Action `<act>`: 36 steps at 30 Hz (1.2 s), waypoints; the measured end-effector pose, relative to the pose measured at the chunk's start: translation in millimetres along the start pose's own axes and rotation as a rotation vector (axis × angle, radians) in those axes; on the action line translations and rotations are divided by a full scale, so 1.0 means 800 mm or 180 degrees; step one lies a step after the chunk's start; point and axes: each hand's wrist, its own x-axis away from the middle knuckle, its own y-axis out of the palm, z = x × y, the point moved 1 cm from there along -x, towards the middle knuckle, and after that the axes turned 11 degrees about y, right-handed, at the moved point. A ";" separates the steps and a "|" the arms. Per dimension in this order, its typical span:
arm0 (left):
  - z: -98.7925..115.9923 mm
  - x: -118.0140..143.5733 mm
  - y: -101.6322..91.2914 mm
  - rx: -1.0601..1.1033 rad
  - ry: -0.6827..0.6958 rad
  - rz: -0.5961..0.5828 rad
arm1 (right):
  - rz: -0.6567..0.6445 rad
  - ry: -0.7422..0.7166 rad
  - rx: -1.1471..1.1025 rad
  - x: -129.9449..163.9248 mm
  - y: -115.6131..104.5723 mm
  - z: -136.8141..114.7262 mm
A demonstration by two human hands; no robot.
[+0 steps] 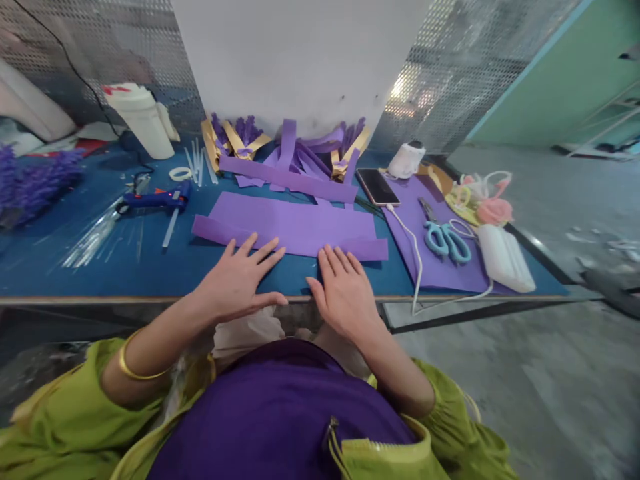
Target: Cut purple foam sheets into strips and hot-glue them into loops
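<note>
My left hand (239, 277) lies flat with fingers spread at the blue table's (75, 273) front edge, fingertips touching the near edge of a folded purple foam sheet (295, 223). My right hand (345, 287) rests flat beside it, its fingertips on the same sheet's near strip. Neither hand holds anything. Behind the sheet lie long purple strips (287, 177) and a heap of purple and gold cut pieces (345, 150) against a white board.
A blue glue gun (157, 198) and clear glue sticks (197, 163) lie at left, with a white bottle (143, 120) behind. At right are a phone (377, 187) with white cable, teal scissors (447, 240), a white packet (505, 257), pink foam flowers (493, 210).
</note>
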 end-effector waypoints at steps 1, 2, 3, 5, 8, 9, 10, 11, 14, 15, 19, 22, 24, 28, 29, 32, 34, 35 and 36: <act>-0.009 0.008 -0.001 -0.0018 -0.0099 -0.0046 | 0.0055 0.0069 0.0052 0.003 0.000 0.008; -0.018 0.016 -0.001 -0.0050 -0.0204 -0.0069 | 0.0112 0.0136 0.0106 0.006 -0.001 0.017; -0.027 0.024 0.000 -0.0096 -0.0315 -0.0051 | 0.0166 0.0202 0.0160 0.008 0.000 0.026; -0.045 0.039 0.005 -0.0191 -0.0522 0.0062 | 0.0258 0.0319 0.0262 0.014 0.001 0.041; -0.063 0.056 0.013 -0.0318 -0.0705 0.0224 | 0.0363 0.0423 0.0422 0.022 0.004 0.057; -0.067 0.060 0.015 -0.0375 -0.0742 0.0254 | 0.0400 0.0461 0.0484 0.025 0.004 0.060; -0.070 0.063 0.015 -0.0445 -0.0791 0.0268 | 0.0431 0.0499 0.0544 0.027 0.004 0.063; -0.072 0.064 0.014 -0.0523 -0.0862 0.0277 | 0.0450 0.0532 0.0594 0.028 0.003 0.065; -0.080 0.062 0.004 -0.0696 -0.1088 0.0280 | 0.0443 0.0603 0.0612 0.024 -0.007 0.070; -0.083 0.059 -0.002 -0.0703 -0.1109 0.0327 | 0.0453 0.0601 0.0576 0.019 -0.013 0.073; -0.106 0.047 -0.029 -0.0377 -0.1129 0.0666 | 0.0567 0.0360 0.0402 -0.017 -0.040 0.082; -0.129 0.041 -0.040 0.0055 -0.1032 0.0681 | 0.0101 -0.0096 0.0298 -0.038 -0.053 0.082; -0.144 0.041 -0.041 0.0476 -0.0906 0.0567 | -0.0308 -0.0293 0.0201 -0.043 -0.055 0.081; -0.161 0.040 -0.043 0.1450 -0.1071 0.0617 | -0.0554 0.0059 -0.0039 -0.047 -0.055 0.082; -0.163 0.039 -0.046 0.1660 -0.1144 0.0746 | -0.0498 0.0204 -0.0153 -0.051 -0.057 0.084; -0.167 0.032 -0.063 0.2081 -0.1270 0.1279 | -0.0248 0.0364 -0.0832 -0.072 -0.072 0.090; -0.173 0.025 -0.077 0.2361 -0.1263 0.1620 | -0.0118 0.0268 -0.1458 -0.090 -0.086 0.093; -0.177 0.021 -0.084 0.2566 -0.1248 0.1777 | -0.0076 0.0239 -0.1798 -0.099 -0.094 0.093; -0.183 0.016 -0.091 0.2788 -0.1230 0.1943 | -0.0064 0.0253 -0.2169 -0.106 -0.100 0.094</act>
